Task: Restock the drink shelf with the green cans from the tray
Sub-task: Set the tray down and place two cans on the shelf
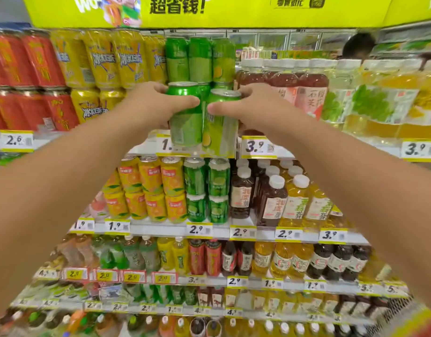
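My left hand (151, 105) grips a green can (185, 117) and my right hand (253, 108) grips a second green can (219, 127), side by side at the front edge of the upper shelf (146, 148). Both cans are upright, the right one tilted slightly. Behind them stand three tall green cans (200, 60) in a row at the back of the same shelf slot. The tray is out of view.
Yellow cans (105, 59) and red cans (27, 64) fill the shelf to the left; brown and yellow tea bottles (314, 86) stand to the right. Lower shelves hold orange cans, small green cans (207, 190) and bottles. A person's head (358, 46) shows at the far right.
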A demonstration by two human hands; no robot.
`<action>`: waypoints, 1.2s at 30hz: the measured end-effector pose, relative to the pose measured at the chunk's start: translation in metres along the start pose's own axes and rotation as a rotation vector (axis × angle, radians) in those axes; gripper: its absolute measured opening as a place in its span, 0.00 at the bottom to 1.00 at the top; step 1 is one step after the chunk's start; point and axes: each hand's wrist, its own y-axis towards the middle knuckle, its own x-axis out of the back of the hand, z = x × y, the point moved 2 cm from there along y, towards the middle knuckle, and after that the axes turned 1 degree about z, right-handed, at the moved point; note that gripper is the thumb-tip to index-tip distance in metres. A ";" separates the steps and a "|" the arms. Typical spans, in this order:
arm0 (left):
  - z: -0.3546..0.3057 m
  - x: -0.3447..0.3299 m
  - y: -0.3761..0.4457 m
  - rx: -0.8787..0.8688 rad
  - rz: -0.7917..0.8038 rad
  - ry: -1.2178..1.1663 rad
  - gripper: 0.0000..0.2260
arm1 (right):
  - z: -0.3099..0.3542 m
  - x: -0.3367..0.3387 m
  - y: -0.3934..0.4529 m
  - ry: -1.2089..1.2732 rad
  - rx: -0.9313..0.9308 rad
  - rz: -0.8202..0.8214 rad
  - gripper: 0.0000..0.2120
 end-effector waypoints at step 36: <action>0.061 -0.042 0.134 0.065 0.000 -0.100 0.51 | -0.010 -0.056 0.121 -0.198 -0.101 -0.216 0.19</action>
